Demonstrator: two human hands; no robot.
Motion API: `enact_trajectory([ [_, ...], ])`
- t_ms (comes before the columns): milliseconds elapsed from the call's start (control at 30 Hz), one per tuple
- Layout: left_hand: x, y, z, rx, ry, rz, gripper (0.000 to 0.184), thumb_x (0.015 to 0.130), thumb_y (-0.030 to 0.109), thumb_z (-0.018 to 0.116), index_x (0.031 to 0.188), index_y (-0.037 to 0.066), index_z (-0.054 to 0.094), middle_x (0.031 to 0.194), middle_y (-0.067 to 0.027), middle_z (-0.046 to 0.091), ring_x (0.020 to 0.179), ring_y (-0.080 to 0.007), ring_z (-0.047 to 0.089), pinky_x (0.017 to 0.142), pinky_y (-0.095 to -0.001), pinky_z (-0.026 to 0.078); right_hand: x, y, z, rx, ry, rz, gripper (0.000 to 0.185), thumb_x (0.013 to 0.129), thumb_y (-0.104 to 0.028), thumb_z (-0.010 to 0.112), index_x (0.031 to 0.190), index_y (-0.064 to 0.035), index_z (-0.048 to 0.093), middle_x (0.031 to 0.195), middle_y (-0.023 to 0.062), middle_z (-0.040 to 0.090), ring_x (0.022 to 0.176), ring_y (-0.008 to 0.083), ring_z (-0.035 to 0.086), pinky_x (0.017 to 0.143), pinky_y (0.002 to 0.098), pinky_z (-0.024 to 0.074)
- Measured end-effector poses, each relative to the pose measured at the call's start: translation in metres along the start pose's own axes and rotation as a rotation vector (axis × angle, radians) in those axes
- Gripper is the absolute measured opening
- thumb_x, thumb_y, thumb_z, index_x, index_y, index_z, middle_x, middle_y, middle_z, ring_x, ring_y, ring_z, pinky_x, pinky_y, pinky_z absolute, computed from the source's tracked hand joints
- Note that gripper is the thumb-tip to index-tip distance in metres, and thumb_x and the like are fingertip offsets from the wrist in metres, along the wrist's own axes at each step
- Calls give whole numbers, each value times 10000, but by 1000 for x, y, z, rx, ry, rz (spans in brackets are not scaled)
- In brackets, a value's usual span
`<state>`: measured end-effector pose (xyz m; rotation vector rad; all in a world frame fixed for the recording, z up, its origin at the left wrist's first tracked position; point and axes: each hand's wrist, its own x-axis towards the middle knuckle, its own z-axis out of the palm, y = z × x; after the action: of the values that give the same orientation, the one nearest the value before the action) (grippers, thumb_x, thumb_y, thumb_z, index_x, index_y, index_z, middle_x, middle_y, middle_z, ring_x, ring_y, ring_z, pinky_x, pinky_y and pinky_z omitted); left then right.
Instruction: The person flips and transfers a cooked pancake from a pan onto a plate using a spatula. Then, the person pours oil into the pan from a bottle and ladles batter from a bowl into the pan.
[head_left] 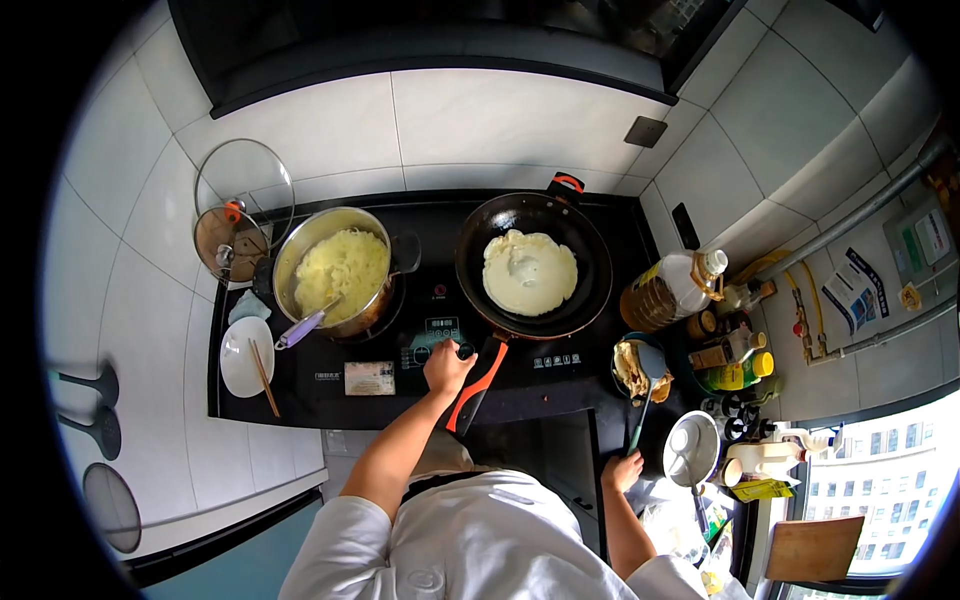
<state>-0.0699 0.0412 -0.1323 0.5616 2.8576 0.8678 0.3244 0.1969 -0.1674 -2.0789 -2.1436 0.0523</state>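
My left hand (448, 368) is at the stove's control panel, its fingers closed round a dark control knob (466, 351). In my right hand (622, 471) is the green handle of a spatula (652, 364). The dark spatula head rests over a bowl of browned cooked pieces (630, 370). A pale, round pancake-like sheet (530, 273) lies in the black frying pan (590, 232), which stands on the right burner. The pan's orange-and-black handle (480, 385) points towards me, just right of my left hand.
On the left burner stands a pot (287, 275) of pale yellow shreds with a purple-handled utensil (300, 329). Beside it are glass lids (245, 190), a white dish (240, 350) and chopsticks (264, 378). Oil (665, 290), several bottles and a saucepan (692, 445) crowd the right.
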Motion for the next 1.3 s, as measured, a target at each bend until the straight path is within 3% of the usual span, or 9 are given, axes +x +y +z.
enact_trajectory([
  [633, -3, 12, -5, 31, 8, -111, 379, 648, 383, 772, 804, 83, 599, 831, -76, 647, 793, -284, 640, 661, -406, 513, 0, 3, -1, 14, -24, -31, 479, 707, -130, 555, 1160, -2, 469, 1052, 192, 539, 999, 363, 530, 864, 438, 442],
  [733, -5, 11, -4, 40, 8, -117, 392, 653, 389, 772, 842, 94, 597, 847, -70, 652, 808, -281, 642, 663, -405, 516, 1, 3, -2, 15, -24, -27, 481, 708, -134, 561, 1164, -8, 469, 1057, 189, 539, 1001, 361, 530, 866, 438, 441],
  [933, -12, 1, -3, 35, -84, -157, 555, 712, 440, 744, 1064, 47, 570, 848, -100, 660, 789, -287, 650, 658, -414, 515, -1, 4, 1, 21, -13, -16, 479, 713, -144, 565, 1165, -18, 469, 1065, 181, 540, 1003, 356, 532, 866, 436, 444],
  [967, -18, 7, -28, -50, -195, -124, 511, 804, 408, 676, 1104, 13, 555, 793, -117, 659, 723, -290, 647, 648, -388, 517, 1, 4, 1, 23, -18, -12, 477, 714, -146, 564, 1164, -19, 469, 1067, 180, 540, 1002, 356, 532, 864, 436, 446],
  [1067, -31, -2, -54, -393, -126, 120, 402, 880, 359, 604, 1095, 21, 561, 713, -103, 637, 646, -254, 634, 617, -354, 518, 0, 0, -3, 20, -20, -4, 465, 715, -151, 558, 1154, -21, 473, 1057, 177, 542, 991, 354, 536, 850, 437, 452],
  [1133, -36, 7, -87, -768, -377, -157, 357, 960, 345, 497, 1065, 13, 575, 751, -43, 618, 626, -116, 592, 581, -271, 510, 0, 1, -3, 19, -10, -14, 457, 714, -150, 554, 1146, -23, 475, 1044, 176, 543, 982, 354, 537, 841, 438, 455],
  [1200, -41, 21, -119, -929, -511, -193, 350, 971, 332, 481, 1076, 13, 579, 807, -30, 613, 676, -90, 585, 592, -246, 506, 0, 4, 0, 18, 9, -21, 451, 713, -147, 551, 1140, -23, 477, 1031, 175, 543, 974, 354, 539, 834, 440, 457],
  [1300, -49, 19, -116, -719, -507, 87, 347, 966, 321, 495, 1121, 18, 561, 857, -42, 613, 741, -98, 593, 634, -264, 509, 0, 3, 4, 19, 40, -21, 443, 709, -139, 548, 1132, -20, 481, 1016, 174, 544, 966, 354, 540, 829, 442, 458],
])
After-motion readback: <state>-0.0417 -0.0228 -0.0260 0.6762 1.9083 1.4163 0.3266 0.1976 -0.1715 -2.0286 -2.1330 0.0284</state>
